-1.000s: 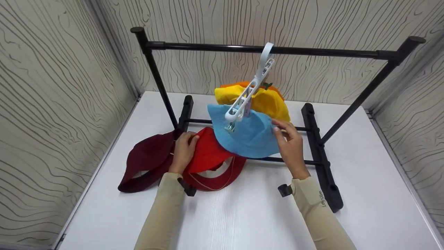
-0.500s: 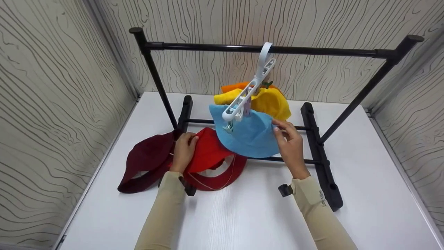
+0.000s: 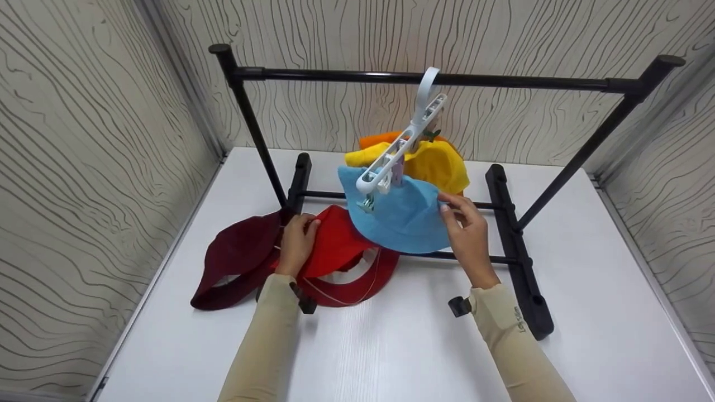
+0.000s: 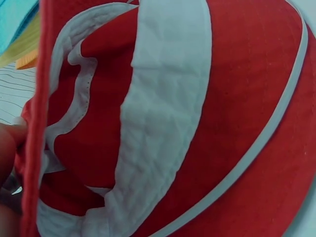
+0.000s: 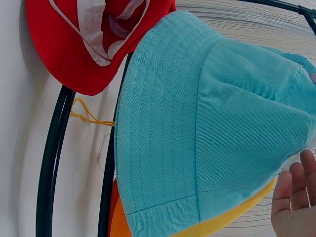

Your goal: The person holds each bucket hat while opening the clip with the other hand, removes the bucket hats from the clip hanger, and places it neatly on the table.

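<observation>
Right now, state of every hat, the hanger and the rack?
Light blue hat: pinched by right hand; clipped or not, unclear
Red hat: held by left hand, inside showing
Maroon hat: tipped, opening partly visible
Yellow hat: partly covered
Orange hat: mostly hidden
White hanger: hooked on bar
Black rack: upright

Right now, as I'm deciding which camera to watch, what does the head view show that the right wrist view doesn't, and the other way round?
Only the head view: the maroon hat, the white hook over the black rack's top bar, and the left hand pinching the red hat.
Only the right wrist view: a yellow cord, and discernible stitch rows on the brim of the light-blue hat.
Both: the light-blue, red and yellow hats, some orange cloth, parts of the black rack, and the right hand.
</observation>
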A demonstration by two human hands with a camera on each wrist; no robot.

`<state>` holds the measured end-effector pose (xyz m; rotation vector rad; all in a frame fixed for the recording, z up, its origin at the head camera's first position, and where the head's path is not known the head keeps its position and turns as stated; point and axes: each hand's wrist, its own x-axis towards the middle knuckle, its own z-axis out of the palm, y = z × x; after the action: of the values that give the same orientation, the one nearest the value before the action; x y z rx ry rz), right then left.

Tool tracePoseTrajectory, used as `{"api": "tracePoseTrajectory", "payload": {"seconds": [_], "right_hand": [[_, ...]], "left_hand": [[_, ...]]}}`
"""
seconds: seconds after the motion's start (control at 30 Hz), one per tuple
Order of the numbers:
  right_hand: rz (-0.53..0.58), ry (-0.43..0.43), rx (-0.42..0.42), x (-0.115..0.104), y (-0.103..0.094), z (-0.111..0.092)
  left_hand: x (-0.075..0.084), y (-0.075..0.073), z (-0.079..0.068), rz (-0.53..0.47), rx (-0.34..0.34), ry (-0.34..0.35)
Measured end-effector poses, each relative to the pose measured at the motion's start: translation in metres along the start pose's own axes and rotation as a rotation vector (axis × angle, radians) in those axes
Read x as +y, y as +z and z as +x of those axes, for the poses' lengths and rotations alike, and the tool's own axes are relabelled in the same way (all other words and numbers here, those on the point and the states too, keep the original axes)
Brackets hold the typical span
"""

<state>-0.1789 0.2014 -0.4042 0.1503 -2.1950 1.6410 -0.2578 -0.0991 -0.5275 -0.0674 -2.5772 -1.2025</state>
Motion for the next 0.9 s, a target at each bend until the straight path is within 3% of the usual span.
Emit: {"api": "tracePoseTrajectory", "payload": {"seconds": [0.47, 0.9], "right_hand": [[0.03, -0.001, 0.0, 0.0009, -0.0005, -0.001], [0.025, 0.024, -0.004, 0.0048, -0.0026, -0.0022]], "left_hand": [[-0.0031, 0.0029, 0.001, 0.035, -0.009, -0.053], [-0.0072, 0.0035, 0.0001, 0.075, -0.001, -0.053]]}}
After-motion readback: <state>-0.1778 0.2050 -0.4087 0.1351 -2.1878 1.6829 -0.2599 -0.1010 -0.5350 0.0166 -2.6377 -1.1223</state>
